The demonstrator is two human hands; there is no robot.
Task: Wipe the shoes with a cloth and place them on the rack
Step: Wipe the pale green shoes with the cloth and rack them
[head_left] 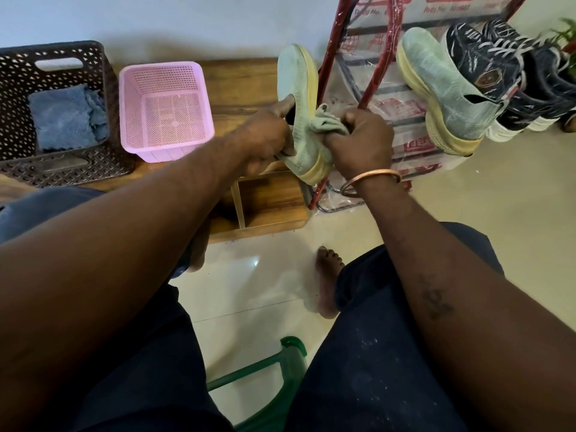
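A pale green knit shoe with a yellow sole is held up in the air, toe pointing away from me. My left hand grips it at the opening, fingers inside the collar. My right hand is closed on a greenish cloth pressed against the shoe's side near the sole. The matching green shoe rests on the red shoe rack to the right, beside two dark blue sneakers.
A brown lattice basket holding folded blue cloths and a pink basket stand on a low wooden table. My knees, a bare foot and a green chair edge are below on the tiled floor.
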